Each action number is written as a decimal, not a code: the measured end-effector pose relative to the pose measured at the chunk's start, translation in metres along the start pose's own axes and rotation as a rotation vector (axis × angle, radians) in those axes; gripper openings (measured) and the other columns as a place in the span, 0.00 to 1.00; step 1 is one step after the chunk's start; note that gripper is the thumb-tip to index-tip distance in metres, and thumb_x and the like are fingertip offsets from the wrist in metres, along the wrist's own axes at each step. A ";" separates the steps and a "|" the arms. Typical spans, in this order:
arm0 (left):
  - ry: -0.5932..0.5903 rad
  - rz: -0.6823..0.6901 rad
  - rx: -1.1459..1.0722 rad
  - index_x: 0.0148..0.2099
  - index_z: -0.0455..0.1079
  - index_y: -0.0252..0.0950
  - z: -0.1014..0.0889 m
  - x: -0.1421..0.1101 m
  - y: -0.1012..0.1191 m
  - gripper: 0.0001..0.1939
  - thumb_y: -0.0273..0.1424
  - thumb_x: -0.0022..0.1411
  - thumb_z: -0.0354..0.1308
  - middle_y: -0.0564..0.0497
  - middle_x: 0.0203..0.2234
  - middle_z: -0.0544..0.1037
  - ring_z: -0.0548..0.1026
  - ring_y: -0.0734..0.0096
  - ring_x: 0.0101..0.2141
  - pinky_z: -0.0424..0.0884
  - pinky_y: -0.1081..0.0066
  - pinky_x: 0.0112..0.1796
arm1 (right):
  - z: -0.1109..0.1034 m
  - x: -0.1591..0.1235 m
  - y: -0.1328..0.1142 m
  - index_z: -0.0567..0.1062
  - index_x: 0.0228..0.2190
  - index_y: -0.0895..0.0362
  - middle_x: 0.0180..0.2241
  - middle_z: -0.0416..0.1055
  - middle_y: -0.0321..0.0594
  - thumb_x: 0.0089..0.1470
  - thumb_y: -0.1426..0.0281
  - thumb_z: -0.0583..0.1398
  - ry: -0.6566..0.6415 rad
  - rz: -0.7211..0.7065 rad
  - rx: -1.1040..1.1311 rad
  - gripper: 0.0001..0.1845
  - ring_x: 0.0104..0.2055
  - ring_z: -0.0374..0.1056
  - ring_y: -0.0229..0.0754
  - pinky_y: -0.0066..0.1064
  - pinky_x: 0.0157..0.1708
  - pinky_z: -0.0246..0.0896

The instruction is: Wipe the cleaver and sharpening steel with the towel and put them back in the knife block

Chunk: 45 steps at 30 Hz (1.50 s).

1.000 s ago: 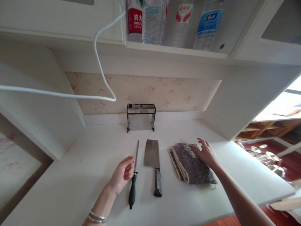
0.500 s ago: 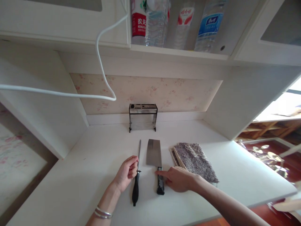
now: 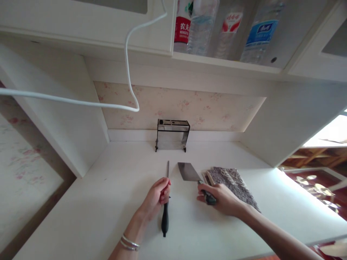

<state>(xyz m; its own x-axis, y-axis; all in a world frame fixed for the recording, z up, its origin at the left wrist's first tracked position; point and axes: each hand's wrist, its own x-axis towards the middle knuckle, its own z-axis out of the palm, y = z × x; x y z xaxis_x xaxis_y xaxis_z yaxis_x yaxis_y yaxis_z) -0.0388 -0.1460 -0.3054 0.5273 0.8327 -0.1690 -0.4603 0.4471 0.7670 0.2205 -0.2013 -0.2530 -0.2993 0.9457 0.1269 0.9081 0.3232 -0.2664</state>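
My right hand point(image 3: 221, 198) is wrapped round the black handle of a cleaver point(image 3: 189, 171). Its broad metal blade points up and left over the white countertop. To the left lies a honing steel point(image 3: 165, 220) with a black handle and a thin metal rod. My left hand point(image 3: 159, 195), with two silver bangles on its wrist, is closed in a fist over the rod near the guard. Whether the fist grips the rod is hidden by the fingers. A folded grey-brown towel point(image 3: 233, 182) lies behind and to the right of my right hand, partly covered by it.
A black-framed clear knife holder point(image 3: 172, 139) stands at the back of the white countertop point(image 3: 130, 162). Plastic bottles point(image 3: 202, 32) fill an overhead shelf. A white cable point(image 3: 127, 65) hangs in front at upper left. Cabinet side panels point(image 3: 56, 108) close in the left and right.
My right hand has gone from pointing at the cleaver's handle to grasping it, and the cleaver has turned, its handle swung right. My left fist now covers part of the rod. The view has shifted.
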 end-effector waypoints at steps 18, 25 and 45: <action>0.016 -0.050 0.030 0.34 0.63 0.33 0.005 -0.001 0.002 0.11 0.37 0.60 0.57 0.60 0.19 0.57 0.50 0.85 0.17 0.40 0.74 0.21 | -0.142 0.135 0.036 0.75 0.28 0.61 0.18 0.74 0.42 0.44 0.63 0.66 0.993 0.273 0.945 0.13 0.18 0.70 0.43 0.30 0.17 0.68; 0.012 -0.055 0.007 0.34 0.63 0.34 0.003 0.002 0.003 0.11 0.36 0.59 0.58 0.60 0.18 0.57 0.50 0.86 0.17 0.41 0.75 0.21 | -0.165 0.202 0.040 0.72 0.24 0.62 0.16 0.73 0.44 0.45 0.70 0.62 0.867 0.280 1.041 0.07 0.15 0.67 0.40 0.28 0.14 0.63; -0.033 -0.064 0.000 0.35 0.64 0.34 0.000 0.001 0.003 0.09 0.34 0.59 0.58 0.59 0.19 0.56 0.49 0.85 0.17 0.40 0.74 0.21 | -0.186 0.246 0.057 0.71 0.26 0.63 0.13 0.68 0.37 0.47 0.70 0.62 0.858 0.315 0.874 0.07 0.13 0.61 0.34 0.25 0.14 0.52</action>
<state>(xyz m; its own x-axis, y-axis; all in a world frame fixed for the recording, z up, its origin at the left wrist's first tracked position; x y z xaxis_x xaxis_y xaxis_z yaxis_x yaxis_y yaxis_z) -0.0393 -0.1435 -0.3035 0.5792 0.7911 -0.1969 -0.4251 0.4992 0.7551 0.2526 0.0432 -0.0595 0.4773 0.7644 0.4334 0.3109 0.3145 -0.8969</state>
